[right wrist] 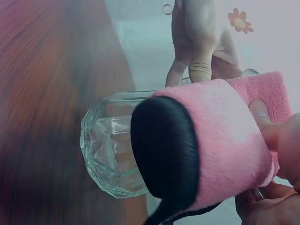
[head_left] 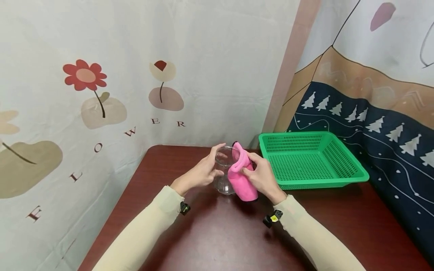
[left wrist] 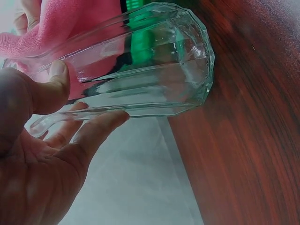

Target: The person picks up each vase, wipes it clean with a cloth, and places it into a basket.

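A clear faceted glass jar stands near the middle of the table, its thick base facing the wood. My left hand grips it from the left, thumb on the near side and fingers round the far side, close to the rim. My right hand pinches a folded pink plush cloth, thumb on top. The cloth lies against the jar's right side, with its upper fold at the rim. In the right wrist view, a black edging and dark strap show on the cloth, hiding part of the jar.
A green plastic basket with slotted walls sits at the back right, close beside my right hand. The reddish-brown table ends at a printed curtain behind and on the left. A dark-blue patterned curtain hangs on the right.
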`<state>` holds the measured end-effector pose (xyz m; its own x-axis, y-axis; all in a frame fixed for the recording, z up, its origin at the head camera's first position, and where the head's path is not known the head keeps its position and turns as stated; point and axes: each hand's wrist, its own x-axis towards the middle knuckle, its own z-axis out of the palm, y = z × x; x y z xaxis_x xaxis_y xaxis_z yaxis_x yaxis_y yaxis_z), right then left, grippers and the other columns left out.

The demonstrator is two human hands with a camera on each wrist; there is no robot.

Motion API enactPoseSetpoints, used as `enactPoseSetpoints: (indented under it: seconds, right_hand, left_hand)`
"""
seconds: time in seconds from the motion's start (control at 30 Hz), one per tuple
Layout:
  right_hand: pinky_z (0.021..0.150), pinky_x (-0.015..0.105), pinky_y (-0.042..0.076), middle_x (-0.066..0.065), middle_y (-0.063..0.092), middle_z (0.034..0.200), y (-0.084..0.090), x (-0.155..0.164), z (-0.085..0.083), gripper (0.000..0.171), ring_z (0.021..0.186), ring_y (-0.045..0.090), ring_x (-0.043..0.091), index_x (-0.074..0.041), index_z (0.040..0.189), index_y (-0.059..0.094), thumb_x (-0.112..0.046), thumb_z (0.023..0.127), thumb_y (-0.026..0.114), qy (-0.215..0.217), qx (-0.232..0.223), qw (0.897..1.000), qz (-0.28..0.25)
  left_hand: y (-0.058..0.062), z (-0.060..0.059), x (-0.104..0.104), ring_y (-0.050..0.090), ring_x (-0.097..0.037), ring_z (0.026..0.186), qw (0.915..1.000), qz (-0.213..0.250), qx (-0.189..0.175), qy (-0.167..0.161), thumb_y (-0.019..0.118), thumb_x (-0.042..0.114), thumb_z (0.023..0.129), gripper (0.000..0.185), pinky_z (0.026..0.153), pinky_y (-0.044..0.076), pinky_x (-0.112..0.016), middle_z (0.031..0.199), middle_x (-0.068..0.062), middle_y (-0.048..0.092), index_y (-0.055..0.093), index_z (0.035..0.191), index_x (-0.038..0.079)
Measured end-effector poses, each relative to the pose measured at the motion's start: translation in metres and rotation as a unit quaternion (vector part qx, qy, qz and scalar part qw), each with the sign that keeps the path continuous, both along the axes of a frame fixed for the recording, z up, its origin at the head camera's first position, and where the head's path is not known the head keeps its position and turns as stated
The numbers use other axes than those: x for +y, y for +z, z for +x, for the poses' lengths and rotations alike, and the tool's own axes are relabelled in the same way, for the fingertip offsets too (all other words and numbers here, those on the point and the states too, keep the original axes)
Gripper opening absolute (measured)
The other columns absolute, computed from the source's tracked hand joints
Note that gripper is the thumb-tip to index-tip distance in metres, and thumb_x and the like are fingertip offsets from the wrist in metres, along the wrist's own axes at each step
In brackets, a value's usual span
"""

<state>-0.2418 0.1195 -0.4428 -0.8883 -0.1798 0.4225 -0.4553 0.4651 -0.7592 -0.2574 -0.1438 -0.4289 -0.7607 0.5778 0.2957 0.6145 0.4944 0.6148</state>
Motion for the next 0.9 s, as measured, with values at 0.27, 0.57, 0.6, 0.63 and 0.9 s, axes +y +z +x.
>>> enactPoseSetpoints:
  seconds: [0.27,0.57,0.6,0.63,0.9]
  right_hand:
    - [0.094,0.027,0.062,0.017,0.082,0.142,-0.002,0.0,-0.001,0.056,0.116,0.077,0.029,-0.004,0.15,0.078,0.002,0.096,0.09,0.015,0.002,1.0,0.002]
    - [0.093,0.03,0.062,0.016,0.081,0.142,-0.009,-0.003,0.002,0.056,0.114,0.075,0.029,-0.005,0.15,0.078,-0.001,0.096,0.09,0.02,0.009,1.0,0.011]
    - [0.095,0.032,0.063,0.015,0.08,0.143,-0.009,-0.004,0.002,0.056,0.116,0.075,0.029,-0.006,0.151,0.077,-0.002,0.097,0.09,0.022,0.009,1.0,0.011]
    - [0.097,0.036,0.063,0.016,0.079,0.145,-0.01,-0.004,0.002,0.058,0.119,0.075,0.03,-0.006,0.153,0.076,-0.001,0.097,0.089,0.024,0.008,1.0,0.01]
    - [0.112,0.055,0.063,0.016,0.073,0.152,-0.013,-0.006,0.002,0.065,0.13,0.072,0.033,-0.006,0.161,0.068,-0.002,0.1,0.087,0.032,-0.012,0.999,0.011]
  left_hand:
    - [0.0,0.001,0.001,0.073,-0.042,0.14,1.0,-0.001,-0.002,0.001,0.079,-0.008,0.104,0.098,0.12,0.059,-0.058,0.153,-0.029,0.068,0.016,0.178,-0.003]
    - [-0.002,0.004,0.0,0.076,-0.04,0.133,1.0,-0.003,-0.006,0.002,0.078,-0.009,0.105,0.097,0.11,0.062,-0.052,0.153,-0.028,0.068,0.015,0.179,-0.001]
    - [-0.002,0.004,0.0,0.075,-0.04,0.133,1.0,-0.003,-0.005,0.003,0.078,-0.008,0.104,0.098,0.111,0.062,-0.052,0.153,-0.028,0.068,0.015,0.179,-0.001]
    - [-0.002,0.004,0.0,0.075,-0.04,0.133,1.0,-0.002,-0.004,0.004,0.079,-0.008,0.104,0.098,0.111,0.062,-0.053,0.153,-0.028,0.068,0.015,0.179,-0.001]
    - [-0.001,0.003,0.001,0.074,-0.04,0.135,0.9999,-0.007,-0.006,0.006,0.08,-0.007,0.104,0.098,0.115,0.061,-0.055,0.154,-0.028,0.067,0.015,0.178,-0.002]
